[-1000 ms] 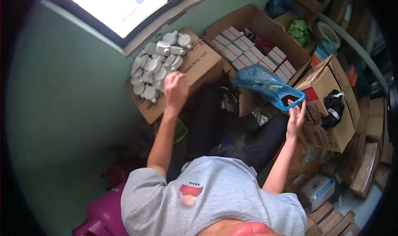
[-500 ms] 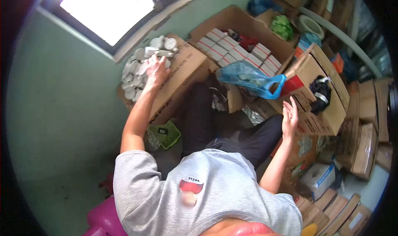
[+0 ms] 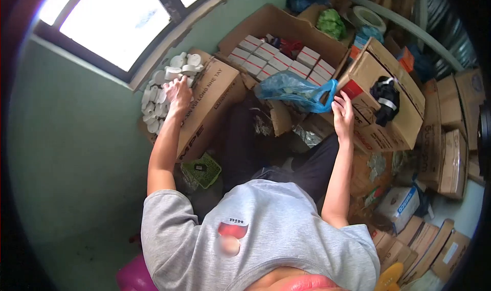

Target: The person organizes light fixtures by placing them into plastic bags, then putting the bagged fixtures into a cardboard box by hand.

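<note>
My left hand [image 3: 179,94] rests on a heap of small white rounded pieces [image 3: 153,103], perhaps plastic fittings, on top of a long cardboard box [image 3: 217,94]. Its fingers are slightly bent and apart, and the fingertips touch the pieces; no piece clearly shows within its grip. My right hand [image 3: 343,119] is raised, open, with fingers apart, beside the handle loop of a blue plastic bag [image 3: 291,90]. Whether a fingertip touches the bag is hard to tell. The bag lies across the front edge of an open carton [image 3: 250,25] holding white boxes with red stripes [image 3: 280,61].
On the right stands a cardboard box [image 3: 404,132] with a black bundle [image 3: 384,99] on it. Several cartons [image 3: 452,163] are stacked beyond. A green basket [image 3: 202,171] sits on the floor near my legs. A window [image 3: 115,25] is in the wall at upper left.
My right hand has moved forward, closer to the blue bag's handle. My left hand stays on the white pieces, its fingers less spread than before. The view has shifted slightly.
</note>
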`<state>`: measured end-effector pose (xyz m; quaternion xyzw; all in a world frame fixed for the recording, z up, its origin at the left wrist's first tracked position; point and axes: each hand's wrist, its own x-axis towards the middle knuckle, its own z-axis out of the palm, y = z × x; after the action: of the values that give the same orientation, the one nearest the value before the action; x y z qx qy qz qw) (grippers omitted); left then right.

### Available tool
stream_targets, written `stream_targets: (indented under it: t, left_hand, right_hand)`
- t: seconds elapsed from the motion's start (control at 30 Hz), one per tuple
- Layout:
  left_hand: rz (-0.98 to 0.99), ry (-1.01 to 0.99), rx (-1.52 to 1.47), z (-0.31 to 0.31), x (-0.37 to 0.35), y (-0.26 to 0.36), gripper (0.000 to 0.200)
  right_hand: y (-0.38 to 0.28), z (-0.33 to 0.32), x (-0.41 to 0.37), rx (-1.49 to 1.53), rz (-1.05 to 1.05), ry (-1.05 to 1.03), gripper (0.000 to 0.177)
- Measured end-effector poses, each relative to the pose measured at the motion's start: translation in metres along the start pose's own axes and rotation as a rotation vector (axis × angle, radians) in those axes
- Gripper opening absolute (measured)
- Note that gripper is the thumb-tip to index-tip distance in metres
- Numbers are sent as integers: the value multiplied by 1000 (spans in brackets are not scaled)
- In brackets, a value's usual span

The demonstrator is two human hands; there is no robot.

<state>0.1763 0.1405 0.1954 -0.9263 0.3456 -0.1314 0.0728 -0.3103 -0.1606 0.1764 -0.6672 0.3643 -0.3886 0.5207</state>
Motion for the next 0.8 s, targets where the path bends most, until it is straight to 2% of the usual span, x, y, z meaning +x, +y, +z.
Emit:
stream_targets:
  t: [0.2,0.27,0.37,0.43,0.47,0.53,0.6,0.67,0.73,0.8]
  left_hand:
    - [11,85,-86,-15,1,-11,44]
    - [-31,87,-159,-35,-3,-8,46]
    - [20,161,-256,-64,-21,-1,46]
    - [-152,144,-519,-93,-31,21,47]
    - [-143,147,-528,-81,-33,32,47]
    - [5,278,-1051,-49,-36,56,46]
    - [30,-19,-1668,-62,-51,118,42]
    - [148,-187,-1777,-59,-51,183,41]
    - [170,-494,-1830,-55,-44,238,42]
    - [413,-392,-1721,-35,-35,295,41]
  right_hand:
    - [5,25,22,45,40,-31,61]
    - [14,29,31,4,42,-46,57]
    - [27,31,42,100,60,-131,33]
    - [21,32,49,205,110,-160,23]
    - [21,30,50,248,131,-191,29]
    - [1,28,42,291,130,-183,42]
    - [-12,29,37,241,117,-176,47]
    - [-19,27,35,183,109,-171,52]
    - [-25,25,39,-43,-35,-236,55]
    - [-47,22,40,-85,-38,-300,55]
